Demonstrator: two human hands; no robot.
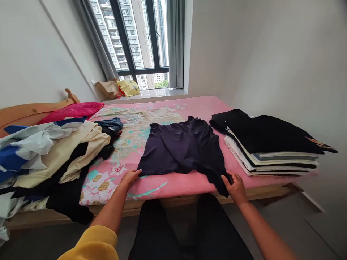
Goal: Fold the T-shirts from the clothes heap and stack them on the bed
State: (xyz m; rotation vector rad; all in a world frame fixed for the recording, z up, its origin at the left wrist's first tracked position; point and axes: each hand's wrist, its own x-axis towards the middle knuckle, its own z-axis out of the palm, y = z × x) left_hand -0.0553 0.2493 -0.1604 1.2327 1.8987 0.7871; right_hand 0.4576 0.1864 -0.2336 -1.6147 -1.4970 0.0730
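Observation:
A dark navy, nearly black shirt (pixel 179 148) lies spread sideways on the pink bed, somewhat wrinkled toward its right part. My left hand (pixel 131 178) pinches its near left corner between thumb and fingers. On the other side, my right hand (pixel 235 187) grips the edge of what looks like a sleeve, which droops near the front edge of the bed. The fabric between both hands rests on the sheet.
A loose heap of clothes (pixel 67 144) covers the bed's left side, some hanging over the edge. At right stands a stack of folded clothes (pixel 271 160), black ones on top. A red pillow (pixel 73 111) lies by the wooden headboard (pixel 35 112); bags (pixel 128 87) sit on the windowsill.

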